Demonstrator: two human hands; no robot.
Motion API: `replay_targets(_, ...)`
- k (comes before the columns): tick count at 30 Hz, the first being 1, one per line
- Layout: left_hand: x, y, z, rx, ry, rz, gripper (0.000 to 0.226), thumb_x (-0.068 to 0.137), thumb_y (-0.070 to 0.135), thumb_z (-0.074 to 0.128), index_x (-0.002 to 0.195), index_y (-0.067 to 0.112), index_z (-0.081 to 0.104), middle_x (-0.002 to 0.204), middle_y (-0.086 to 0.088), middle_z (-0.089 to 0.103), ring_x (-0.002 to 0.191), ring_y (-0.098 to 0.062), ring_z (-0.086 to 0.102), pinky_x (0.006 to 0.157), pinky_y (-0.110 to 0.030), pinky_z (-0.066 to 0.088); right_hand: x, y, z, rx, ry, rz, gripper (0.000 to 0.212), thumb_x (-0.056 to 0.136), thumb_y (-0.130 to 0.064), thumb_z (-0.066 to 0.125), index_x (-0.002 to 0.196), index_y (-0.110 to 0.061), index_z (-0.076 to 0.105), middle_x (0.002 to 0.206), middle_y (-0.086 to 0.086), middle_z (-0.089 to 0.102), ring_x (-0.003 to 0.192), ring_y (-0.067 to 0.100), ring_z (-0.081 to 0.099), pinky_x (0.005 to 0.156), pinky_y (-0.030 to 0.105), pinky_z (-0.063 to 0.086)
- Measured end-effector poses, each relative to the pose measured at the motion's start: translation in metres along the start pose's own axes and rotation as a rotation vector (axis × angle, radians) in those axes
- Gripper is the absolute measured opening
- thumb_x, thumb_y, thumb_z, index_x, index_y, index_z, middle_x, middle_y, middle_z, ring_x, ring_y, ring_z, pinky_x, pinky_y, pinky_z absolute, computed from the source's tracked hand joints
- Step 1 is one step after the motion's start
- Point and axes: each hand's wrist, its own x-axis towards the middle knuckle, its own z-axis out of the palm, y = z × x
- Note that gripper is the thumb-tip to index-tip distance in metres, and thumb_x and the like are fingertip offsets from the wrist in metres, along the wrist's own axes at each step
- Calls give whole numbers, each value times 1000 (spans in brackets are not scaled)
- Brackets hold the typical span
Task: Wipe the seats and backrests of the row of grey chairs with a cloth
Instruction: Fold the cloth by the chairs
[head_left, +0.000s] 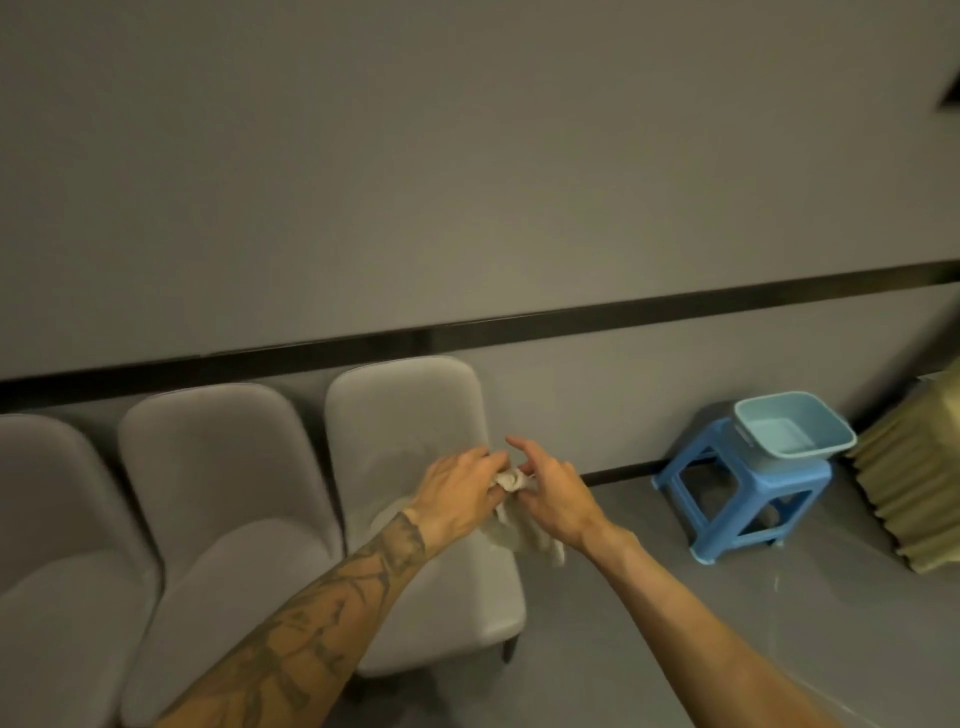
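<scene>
Three grey padded chairs stand side by side against the wall: the left chair (57, 525), the middle chair (218, 467) and the right chair (410, 415). Both my hands are above the right chair's seat, holding a crumpled white cloth (511, 480) between them. My left hand (457, 488) grips the bunched top of the cloth. My right hand (553, 493) pinches the cloth from the right side, its forefinger stretched out. The cloth's loose end (524, 538) hangs down below my hands.
A blue plastic stool (748, 493) stands on the grey floor to the right, carrying a light blue basin (795, 426). Folded tan material (919, 467) fills the right corner. A black strip runs along the grey wall behind the chairs.
</scene>
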Motion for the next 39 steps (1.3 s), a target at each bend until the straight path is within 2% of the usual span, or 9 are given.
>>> replay_targets(4, 77, 69, 5, 7, 81, 20, 25, 102, 36, 52, 122, 23, 63, 118, -4, 63, 112, -30, 63, 87, -38, 46, 16, 71, -70, -33, -7, 83, 80, 83, -10, 68, 156, -26, 39, 132, 4, 67, 123, 26, 62, 93, 24, 47)
replay_targets(7, 143, 110, 14, 26, 116, 43, 23, 102, 38, 52, 114, 22, 62, 115, -3, 62, 107, -30, 63, 86, -40, 47, 40, 126, -119, -51, 27, 120, 76, 78, -12, 73, 149, -23, 47, 133, 4, 66, 122, 25, 62, 98, 30, 49)
replay_targets(12, 258, 163, 30, -55, 153, 55, 20, 104, 36, 53, 112, 21, 63, 111, 0, 61, 99, -24, 62, 73, -32, 37, 89, 228, -206, -98, 47, 232, 41, 83, -21, 77, 123, -20, 69, 106, 1, 74, 105, 24, 69, 77, 24, 44)
replay_targets(15, 312, 189, 33, -110, 143, 80, 18, 104, 35, 55, 114, 22, 63, 110, 1, 60, 94, -20, 59, 74, -34, 43, 117, 283, -267, -158, 97, 294, 14, 91, -21, 70, 102, -19, 77, 86, 2, 72, 96, 26, 72, 71, 27, 42)
replay_targets(20, 393, 235, 46, -138, 111, 46, 16, 106, 34, 55, 113, 22, 62, 108, 5, 58, 92, -17, 59, 82, -35, 53, 171, 334, -358, -139, 185, 289, 13, 93, -22, 69, 99, -20, 80, 92, 6, 78, 95, 27, 73, 74, 28, 48)
replay_targets(24, 463, 288, 77, -147, 50, 17, 23, 106, 35, 58, 123, 20, 62, 120, 0, 61, 105, -21, 62, 93, -39, 55, 213, 369, -415, -82, 195, 213, 19, 94, -15, 65, 108, -16, 78, 102, 7, 79, 100, 27, 73, 92, 36, 56)
replay_targets(29, 554, 369, 134, -187, 75, -72, 24, 106, 33, 56, 124, 20, 63, 121, -2, 62, 107, -23, 63, 91, -38, 53, 250, 445, -477, 30, 99, 97, 28, 95, -7, 62, 120, -14, 73, 110, 5, 77, 99, 21, 72, 95, 33, 57)
replay_targets(34, 631, 447, 182, -222, 66, -207, 26, 102, 30, 55, 127, 22, 62, 123, -2, 61, 113, -27, 63, 93, -39, 49, 268, 539, -538, 142, -45, 13, 33, 93, -19, 73, 126, -17, 71, 113, 0, 76, 104, 14, 71, 98, 32, 57)
replay_targets(39, 684, 498, 224, -224, -37, -228, 27, 103, 38, 55, 125, 24, 61, 125, -1, 59, 116, -28, 63, 94, -41, 50, 273, 621, -571, 4, -80, -36, 37, 84, -5, 70, 120, -13, 71, 114, 6, 72, 105, 24, 69, 94, 37, 55)
